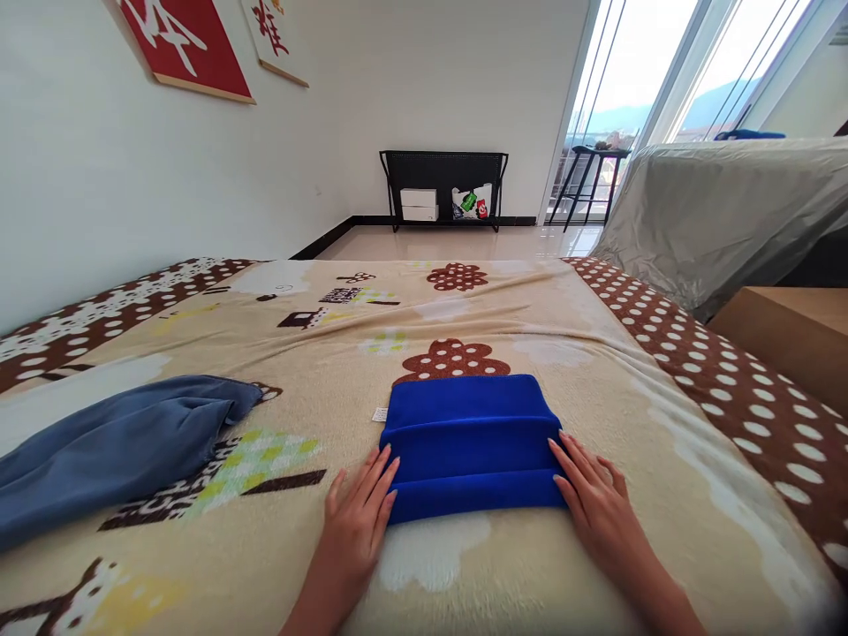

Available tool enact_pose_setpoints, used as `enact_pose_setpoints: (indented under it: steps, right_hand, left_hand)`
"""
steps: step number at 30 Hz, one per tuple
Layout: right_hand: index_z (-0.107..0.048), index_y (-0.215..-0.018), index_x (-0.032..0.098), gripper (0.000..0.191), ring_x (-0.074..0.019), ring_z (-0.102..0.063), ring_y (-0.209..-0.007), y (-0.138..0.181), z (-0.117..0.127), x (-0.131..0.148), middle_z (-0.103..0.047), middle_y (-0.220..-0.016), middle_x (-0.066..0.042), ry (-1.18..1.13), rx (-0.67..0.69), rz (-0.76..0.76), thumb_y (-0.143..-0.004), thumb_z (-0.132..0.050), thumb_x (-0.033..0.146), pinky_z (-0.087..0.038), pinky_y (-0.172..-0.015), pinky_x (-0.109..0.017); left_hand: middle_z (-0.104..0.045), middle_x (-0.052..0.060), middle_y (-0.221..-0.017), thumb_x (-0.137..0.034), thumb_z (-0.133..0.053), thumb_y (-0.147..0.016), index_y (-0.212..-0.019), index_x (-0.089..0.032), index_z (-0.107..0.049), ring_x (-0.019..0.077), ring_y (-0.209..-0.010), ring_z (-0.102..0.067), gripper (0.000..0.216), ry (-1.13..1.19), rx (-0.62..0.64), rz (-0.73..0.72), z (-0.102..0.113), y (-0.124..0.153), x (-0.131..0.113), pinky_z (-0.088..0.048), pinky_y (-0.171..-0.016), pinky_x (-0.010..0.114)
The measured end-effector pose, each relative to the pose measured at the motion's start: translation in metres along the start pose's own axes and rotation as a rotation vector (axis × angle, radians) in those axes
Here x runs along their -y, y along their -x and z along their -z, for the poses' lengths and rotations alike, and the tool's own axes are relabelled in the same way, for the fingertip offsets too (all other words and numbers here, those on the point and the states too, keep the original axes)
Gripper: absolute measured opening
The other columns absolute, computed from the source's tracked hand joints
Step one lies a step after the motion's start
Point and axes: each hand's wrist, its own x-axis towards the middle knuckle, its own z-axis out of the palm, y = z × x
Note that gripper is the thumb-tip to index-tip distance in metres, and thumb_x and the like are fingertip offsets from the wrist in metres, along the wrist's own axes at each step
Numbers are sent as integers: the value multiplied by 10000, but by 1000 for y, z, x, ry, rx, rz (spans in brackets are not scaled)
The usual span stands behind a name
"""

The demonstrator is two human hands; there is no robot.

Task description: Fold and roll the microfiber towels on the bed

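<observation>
A bright blue cloth (472,446) lies folded into a flat rectangle on the patterned blanket (457,579), with two creases running across it. A small white tag (380,414) sticks out at its left edge. My left hand (358,512) rests at the cloth's lower left edge, fingers stretched out and touching it. On the opposite side my right hand (596,490) lies with extended fingertips on the right edge. Neither hand grips the fabric. Off to the left, a crumpled grey-blue cloth (125,442) is spread on the same blanket.
Brown polka-dot borders (722,380) run along the blanket's sides. A cardboard box (788,344) and a plastic-covered piece of furniture (735,203) stand at the right. Against the far wall is a black rack (445,168), with a dark stool (589,181) by the window.
</observation>
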Motion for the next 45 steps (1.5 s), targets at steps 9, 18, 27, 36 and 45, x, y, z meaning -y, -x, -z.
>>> enact_pose_setpoints:
  steps: [9, 18, 27, 36, 45]
  right_hand:
    - [-669, -1202, 357, 303, -246, -575, -1232, 27, 7, -29, -590, -1365, -39, -14, -88, 36, -933, -546, 424, -343, -1016, -409]
    - [-665, -1154, 301, 280, -244, -576, -1190, 4, 13, -25, -586, -1333, -83, -110, 46, -39, -967, -475, 385, -387, -994, -438]
    - [-639, -1082, 262, 254, -231, -528, -1229, -6, 18, -21, -519, -1413, -71, -183, 63, -24, -971, -414, 306, -378, -1001, -427]
    - [-634, -987, 222, 241, -265, -515, -1257, -8, 19, -3, -550, -1379, -95, -64, -17, -95, -922, -402, 210, -311, -1004, -466]
    - [-480, -1418, 216, 424, -181, -512, -1303, -37, 6, 92, -584, -1401, -40, -164, 41, 172, -999, -420, 243, -252, -1108, -369]
  left_hand:
    - [-706, 38, -1151, -149, -538, -905, -1259, -272, -597, 192, -1069, -637, 379, -16, -77, -114, 27, 22, 3, -336, -932, 331]
    - [-689, 9, -1189, -169, -458, -926, -1316, -325, -564, 198, -1117, -615, 433, 89, -14, 48, 19, 12, 11, -353, -940, 335]
    - [-688, 55, -1104, -217, -367, -991, -1333, -296, -532, 225, -1028, -597, 387, 245, -74, 179, 8, 6, 8, -399, -916, 389]
    - [-700, 44, -1099, -175, -436, -944, -1249, -261, -563, 221, -991, -621, 340, 32, -50, 120, 16, 8, 6, -373, -894, 399]
    - [-658, 67, -1308, -198, -440, -978, -1326, -170, -550, 198, -1208, -590, 366, 103, 19, -163, -4, -49, -93, -364, -1064, 384]
